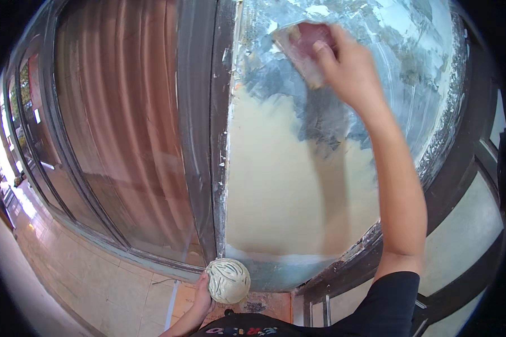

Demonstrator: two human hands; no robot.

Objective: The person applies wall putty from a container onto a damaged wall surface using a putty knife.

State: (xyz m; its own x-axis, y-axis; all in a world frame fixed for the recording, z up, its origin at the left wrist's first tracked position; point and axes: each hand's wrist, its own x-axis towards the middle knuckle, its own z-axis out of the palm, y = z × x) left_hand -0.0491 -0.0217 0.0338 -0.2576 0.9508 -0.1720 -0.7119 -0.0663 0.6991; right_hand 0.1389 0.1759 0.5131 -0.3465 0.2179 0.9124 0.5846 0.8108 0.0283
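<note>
Up on the wall panel, my right hand grips a flat maroon putty spreader against grey-blue smeared coating; the panel's lower part is smooth cream, crossed by the shadow of my arm. Low in the view, my left hand holds a round object, apparently a bowl or ball of pale putty with dark streaked grooves.
A dark frame separates the panel from glass with a brown curtain behind it. Dark door frames with frosted panes curve along the right. Below are floor tiles and a tan sheet. A bright walkway runs left.
</note>
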